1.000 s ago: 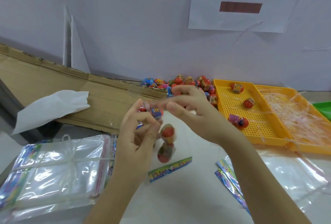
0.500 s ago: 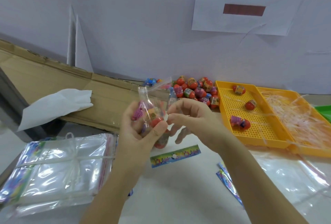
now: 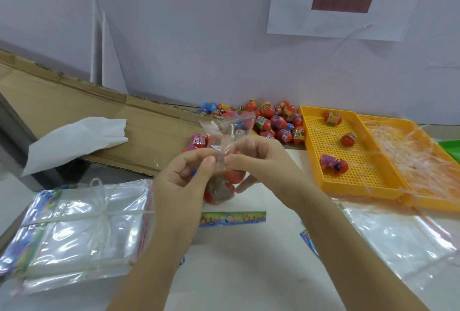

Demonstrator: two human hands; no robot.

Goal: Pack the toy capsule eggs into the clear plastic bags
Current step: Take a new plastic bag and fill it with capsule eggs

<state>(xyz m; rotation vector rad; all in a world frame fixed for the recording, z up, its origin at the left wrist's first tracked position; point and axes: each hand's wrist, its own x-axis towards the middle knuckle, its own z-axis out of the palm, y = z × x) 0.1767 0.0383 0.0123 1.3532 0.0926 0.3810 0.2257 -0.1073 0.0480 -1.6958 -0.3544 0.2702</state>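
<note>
Bagged eggs [image 3: 220, 192] now hang lower, below both hands.
Left hand [image 3: 184, 181] and right hand [image 3: 261, 161] pinch the clear bag [image 3: 225, 134] at its neck.

White table [image 3: 236, 273]: tied bundle of clear bags [image 3: 82, 231] left, flattened cardboard [image 3: 74, 106] behind, capsule egg pile [image 3: 276, 119] at wall, yellow trays [image 3: 368, 169] right, printed strip [image 3: 232, 218] centre.
</note>
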